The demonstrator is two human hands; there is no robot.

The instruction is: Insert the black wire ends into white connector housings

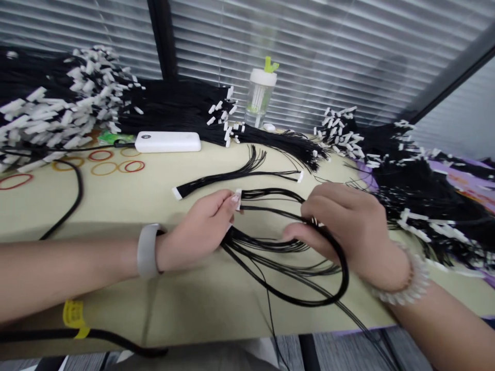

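My left hand (211, 219) pinches a white connector (238, 199) at the end of a black wire harness (342, 273). The harness bends round in a loop, and its loose wires trail toward the table's front edge. My right hand (344, 226) is closed around the upper stretch of those wires, with the thumb stretched out below; some strands are hidden behind the fingers. Just beyond my hands lies another black wire bundle (228, 178), with a white connector at its left end and a smaller one on the right.
Heaps of black wires with white connectors (88, 87) line the back and left, with another heap (421, 190) at right. A white power bank (168, 142), rubber bands (104, 168) and a lidded bottle (260, 98) stand or lie on the table. A thick black cable (116, 340) crosses the near left.
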